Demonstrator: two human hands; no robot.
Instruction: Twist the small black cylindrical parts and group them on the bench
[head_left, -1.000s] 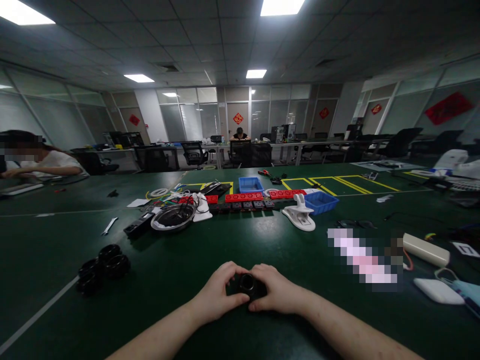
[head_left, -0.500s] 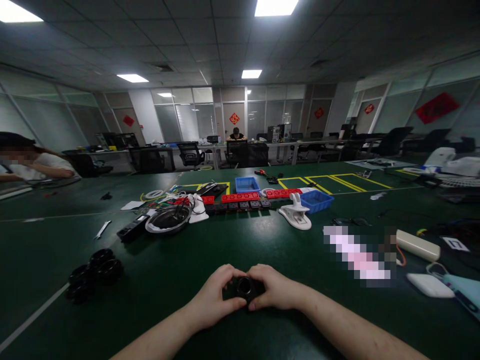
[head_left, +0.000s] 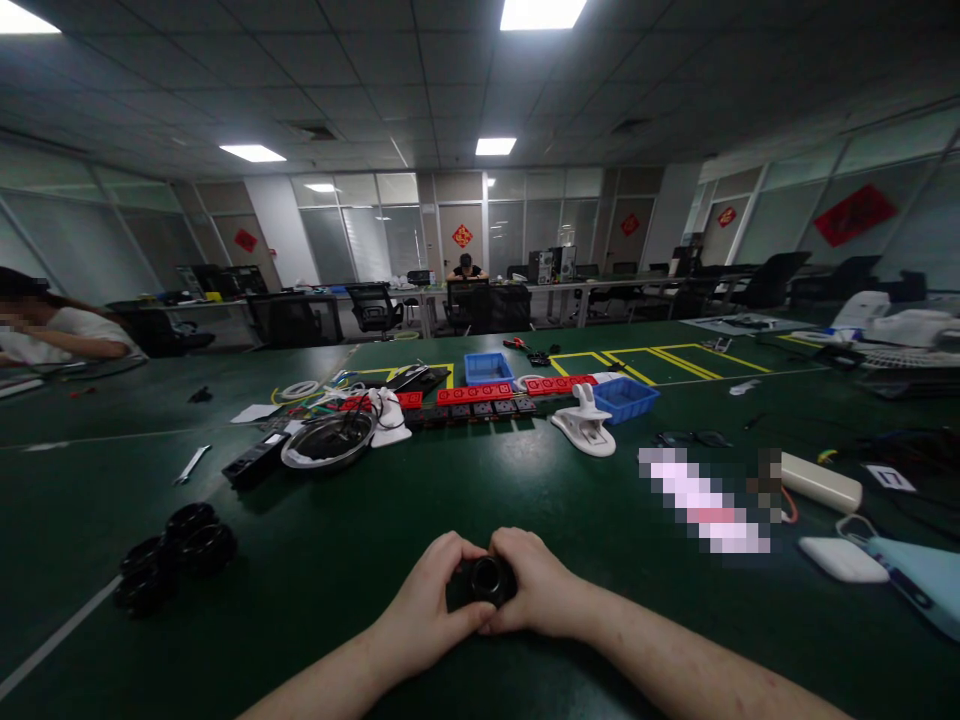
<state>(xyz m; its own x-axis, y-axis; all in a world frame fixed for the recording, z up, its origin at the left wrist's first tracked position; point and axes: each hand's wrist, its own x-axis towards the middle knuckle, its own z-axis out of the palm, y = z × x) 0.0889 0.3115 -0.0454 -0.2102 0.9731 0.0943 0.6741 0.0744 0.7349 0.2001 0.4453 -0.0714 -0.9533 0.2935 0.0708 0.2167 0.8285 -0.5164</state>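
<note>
Grip closed on both sides: left hand (head_left: 429,602) and right hand (head_left: 537,596) clasp the ring (head_left: 486,577) between them, opening upward.

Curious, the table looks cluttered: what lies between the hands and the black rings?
Nothing: the head view shows only bare green table between the rings and the left hand, which holds a black part with the right hand.

A dark tiled ceiling (head_left: 375,60) carries bright rectangular light panels (head_left: 495,146). Frosted glass partitions (head_left: 360,240) with red paper ornaments (head_left: 462,236) line the far wall. Black office chairs (head_left: 373,308) stand at long tables (head_left: 600,288) beyond the far edge of the wide green desk (head_left: 450,480), marked with yellow lines (head_left: 731,358).
</note>
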